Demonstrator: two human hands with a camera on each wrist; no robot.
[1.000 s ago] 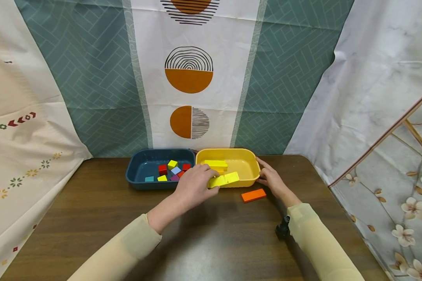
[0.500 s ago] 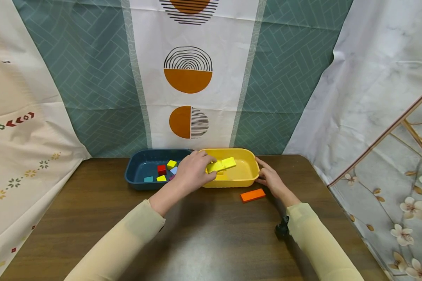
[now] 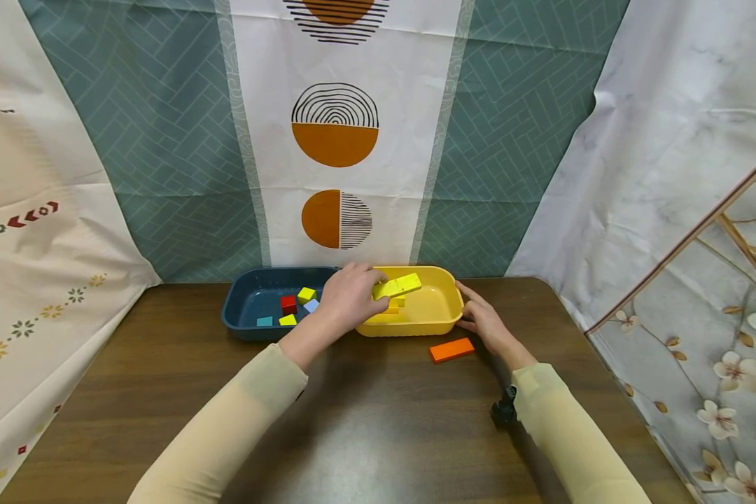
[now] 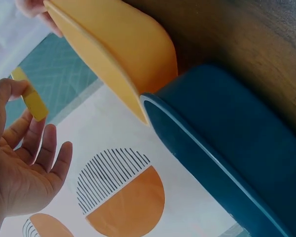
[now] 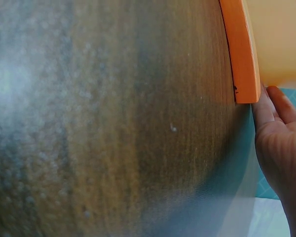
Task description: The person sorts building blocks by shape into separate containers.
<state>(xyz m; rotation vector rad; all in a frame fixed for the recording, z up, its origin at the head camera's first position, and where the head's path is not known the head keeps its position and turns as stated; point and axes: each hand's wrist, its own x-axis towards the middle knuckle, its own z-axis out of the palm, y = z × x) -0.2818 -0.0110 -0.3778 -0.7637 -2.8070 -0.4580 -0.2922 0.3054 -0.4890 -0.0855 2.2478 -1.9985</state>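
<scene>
My left hand (image 3: 348,297) pinches a long yellow block (image 3: 400,285) between thumb and fingertips, over the left part of the yellow tray (image 3: 446,318). In the left wrist view, the yellow block (image 4: 33,101) sticks out past the thumb while the other fingers spread loosely. Inside the tray, more yellow blocks (image 3: 390,308) lie partly hidden by my left hand. At the tray's right end my right hand (image 3: 488,325) touches the outer wall, index finger extended along the rim. An orange block (image 3: 451,350) lies flat on the table in front of the tray.
Left of the yellow tray stands a dark blue tray (image 3: 239,325) holding several small cubes in red, yellow, blue and teal; my left hand covers its right side. Both trays sit at the back of the brown wooden table (image 3: 378,434), against a patterned cloth (image 3: 183,175).
My left hand has lifted the yellow block from the tray's front edge up and back over the tray. My right hand stays at the tray's right end.
</scene>
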